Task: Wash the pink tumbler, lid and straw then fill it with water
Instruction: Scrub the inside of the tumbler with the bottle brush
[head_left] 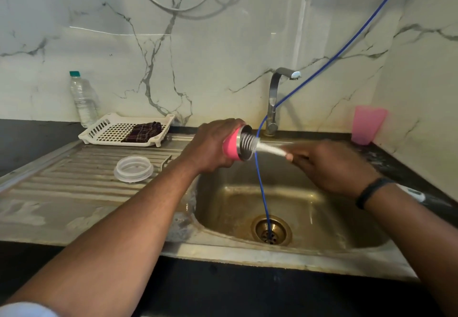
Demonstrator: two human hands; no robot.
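The pink tumbler with a steel-lined mouth [234, 147] is gripped round its body by the left hand [210, 145], fingers curled about it, and is held tipped on its side above the steel sink basin [322, 217], mouth turned toward the right hand [329, 165]. A white bottle brush [269, 148] is pinched at its handle end by the right hand, its blurred bristle part reaching into the mouth; the sideways tilt seems chosen so that the brush can be run straight in and drips fall into the basin. A thin blue hose [260, 180] hangs just beside the tumbler's rim and runs down into the drain [271, 230], so little room is left on that side for brush strokes. The chrome tap [273, 103] stands behind, with open space beneath its spout. The clear round lid [133, 168] is left on the ribbed steel draining board [74, 180], well apart. No straw can be made out.
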